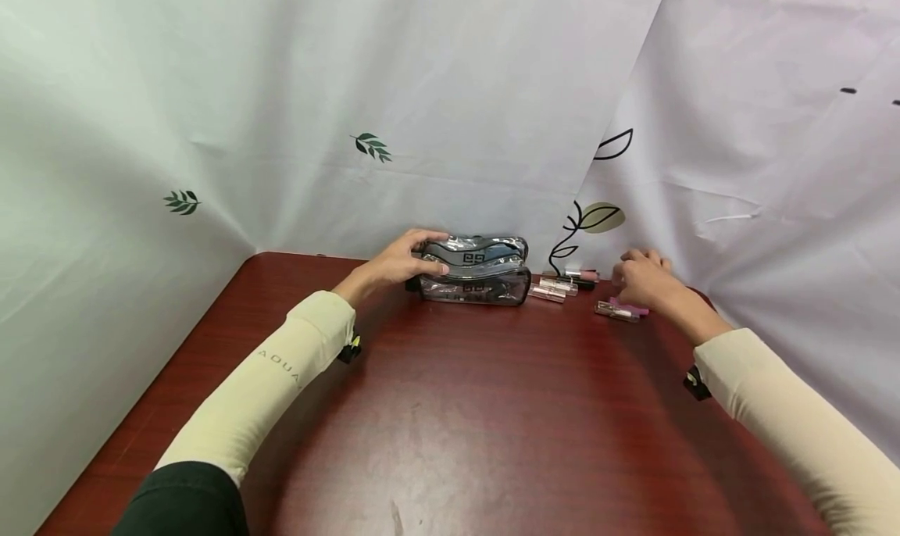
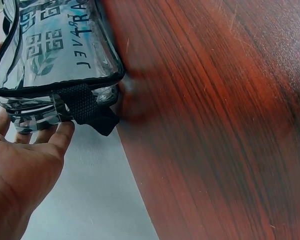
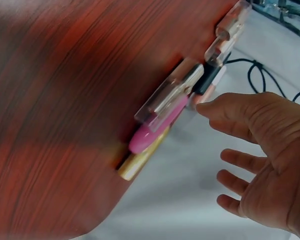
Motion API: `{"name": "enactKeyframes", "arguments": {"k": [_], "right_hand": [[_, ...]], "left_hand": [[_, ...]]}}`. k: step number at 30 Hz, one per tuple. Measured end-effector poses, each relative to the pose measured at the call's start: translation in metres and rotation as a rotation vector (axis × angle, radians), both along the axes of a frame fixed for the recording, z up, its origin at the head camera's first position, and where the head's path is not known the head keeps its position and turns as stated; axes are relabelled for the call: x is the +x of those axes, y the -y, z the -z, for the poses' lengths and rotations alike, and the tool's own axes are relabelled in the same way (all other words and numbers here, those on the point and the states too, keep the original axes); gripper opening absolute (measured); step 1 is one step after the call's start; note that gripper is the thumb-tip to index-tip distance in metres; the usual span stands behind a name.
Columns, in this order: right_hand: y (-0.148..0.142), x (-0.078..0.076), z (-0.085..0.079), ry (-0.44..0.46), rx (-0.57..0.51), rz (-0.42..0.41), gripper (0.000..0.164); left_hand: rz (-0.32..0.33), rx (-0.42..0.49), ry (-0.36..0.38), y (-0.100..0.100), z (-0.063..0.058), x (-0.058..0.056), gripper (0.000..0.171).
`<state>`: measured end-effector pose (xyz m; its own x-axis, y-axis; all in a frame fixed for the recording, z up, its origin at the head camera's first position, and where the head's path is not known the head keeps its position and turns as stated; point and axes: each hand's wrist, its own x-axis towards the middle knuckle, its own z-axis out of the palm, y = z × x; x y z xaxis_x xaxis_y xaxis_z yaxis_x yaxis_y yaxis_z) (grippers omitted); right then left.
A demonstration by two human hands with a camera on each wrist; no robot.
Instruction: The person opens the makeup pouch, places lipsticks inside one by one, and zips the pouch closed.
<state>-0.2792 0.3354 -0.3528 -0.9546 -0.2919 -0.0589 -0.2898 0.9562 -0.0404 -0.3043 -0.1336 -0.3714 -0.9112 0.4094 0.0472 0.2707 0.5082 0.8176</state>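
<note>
A clear cosmetic bag (image 1: pixel 485 286) with black piping and dark lettering stands at the table's back edge. My left hand (image 1: pixel 404 261) grips its left end, thumb on the near side and fingers behind. A black strap tab (image 2: pixel 87 107) sticks out from that end in the left wrist view. My right hand (image 1: pixel 645 278) hovers over a small group at the back right, holding nothing, fingers loosely bent. In the right wrist view that group has a clear-cased lip gloss tube (image 3: pixel 170 95), a pink tube (image 3: pixel 157 127) and a gold tube (image 3: pixel 142 160).
Between the bag and that group lie several more lip gloss tubes (image 1: pixel 555 287), some clear-cased, one dark. A white curtain (image 1: pixel 450 91) with leaf prints hangs right behind the dark red wooden table (image 1: pixel 478 411).
</note>
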Motion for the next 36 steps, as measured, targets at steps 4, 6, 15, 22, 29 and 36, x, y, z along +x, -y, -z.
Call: {"name": "enactKeyframes", "arguments": {"k": [4,6,15,22,29,36], "right_hand": [[-0.009,-0.002,0.004,0.006,0.008,0.022,0.029],[-0.014,-0.002,0.005,0.008,0.011,0.040,0.027],[-0.033,-0.001,0.006,0.026,0.002,0.070,0.029],[-0.050,0.000,0.011,0.026,0.015,0.092,0.028],[-0.071,-0.003,0.018,0.034,0.027,0.131,0.022],[-0.075,-0.004,0.021,0.034,-0.007,0.131,0.025]], "left_hand": [[-0.002,0.002,0.005,0.000,0.001,0.000,0.068],[0.004,-0.004,0.005,0.000,0.002,0.000,0.068],[-0.005,0.008,-0.002,0.000,0.002,0.000,0.067],[0.001,0.008,0.010,0.000,0.002,-0.001,0.069],[0.004,-0.001,0.009,-0.002,-0.002,0.001,0.070],[0.003,0.001,0.012,-0.001,0.000,0.000,0.070]]}}
